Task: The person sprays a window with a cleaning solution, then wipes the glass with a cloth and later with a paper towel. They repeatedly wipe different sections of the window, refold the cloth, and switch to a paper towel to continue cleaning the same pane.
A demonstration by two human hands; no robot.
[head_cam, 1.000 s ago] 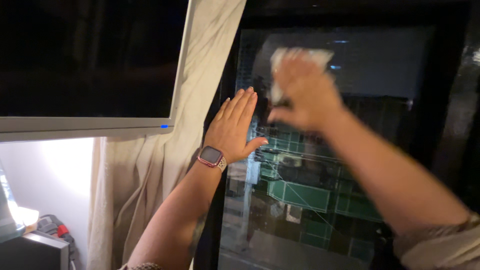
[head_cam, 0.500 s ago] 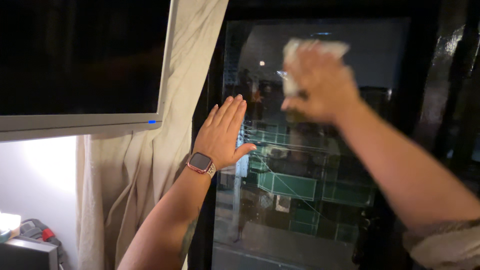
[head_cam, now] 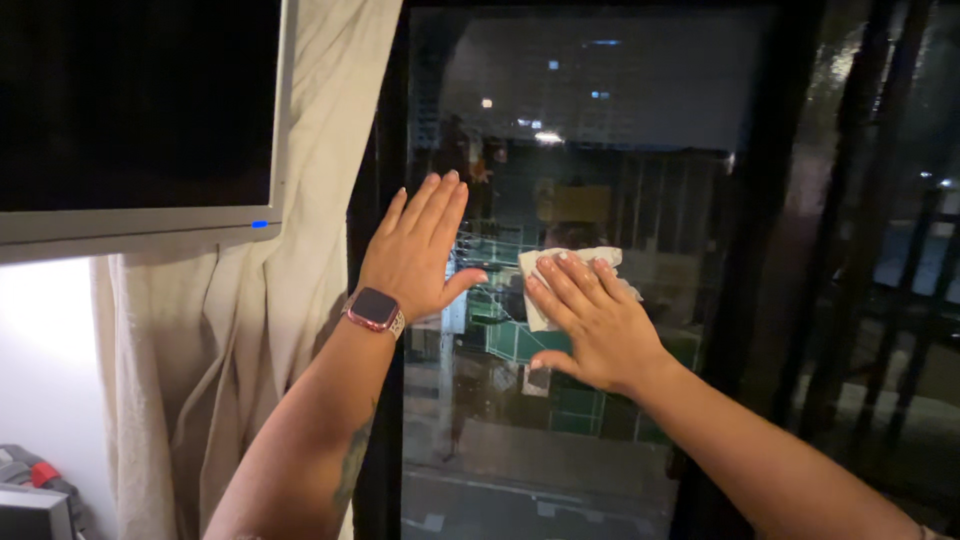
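Note:
A dark window pane (head_cam: 600, 120) in a black frame fills the middle of the view, with night lights and buildings behind it. My left hand (head_cam: 415, 250) lies flat and open against the glass near the frame's left edge, a pink-strapped watch (head_cam: 374, 310) on its wrist. My right hand (head_cam: 590, 320) presses a white crumpled cloth (head_cam: 565, 265) flat on the pane at mid height; only the cloth's top and edges show past the fingers.
A beige curtain (head_cam: 240, 350) hangs bunched left of the window. Above it, a dark screen in a white frame (head_cam: 140, 225) juts out with a small blue light. A second dark pane with bars (head_cam: 880, 250) lies to the right. Red and grey objects (head_cam: 30, 485) sit lower left.
My right hand has slid the cloth down the glass from the upper part of the pane to mid height. My left hand stays planted on the glass.

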